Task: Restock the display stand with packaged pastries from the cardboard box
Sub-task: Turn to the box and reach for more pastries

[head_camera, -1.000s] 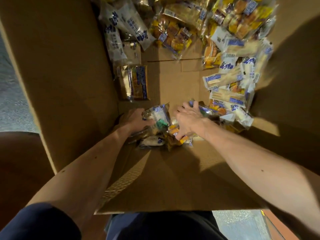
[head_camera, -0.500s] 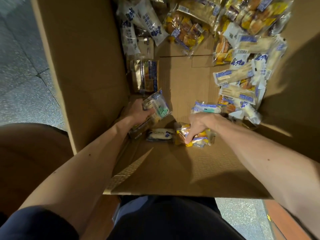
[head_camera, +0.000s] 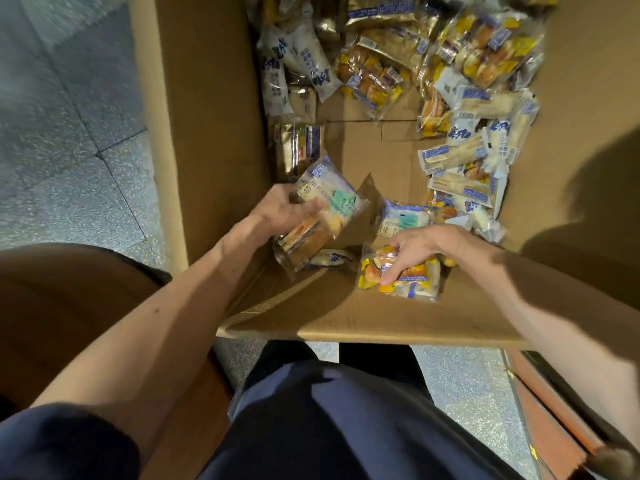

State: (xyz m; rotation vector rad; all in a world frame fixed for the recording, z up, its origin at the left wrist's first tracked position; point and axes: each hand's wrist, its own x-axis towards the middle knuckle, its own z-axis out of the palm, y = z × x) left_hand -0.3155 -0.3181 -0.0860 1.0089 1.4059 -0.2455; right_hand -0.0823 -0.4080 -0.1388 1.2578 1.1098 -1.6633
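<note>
Speckled grey stone floor [head_camera: 69, 168] surrounds a big open brown cardboard box [head_camera: 207, 98] with both arms reaching in. The left hand [head_camera: 277, 213] clutches a stack of clear-wrapped pastry packets [head_camera: 329, 202] near the left wall. The right hand [head_camera: 426, 247] curls around a yellow-and-blue pastry packet [head_camera: 408, 282] on the near flap. Between them lies a small white packet [head_camera: 330, 259]. A loose heap of mixed packets [head_camera: 467, 157] crowds the far and right sides, with a gold foil pack [head_camera: 298, 147] just beyond the left hand.

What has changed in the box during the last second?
The right hand took hold of the yellow packets and lifted them slightly. The left hand raised its clear packets, grip unchanged. The white packet between them stayed put.
</note>
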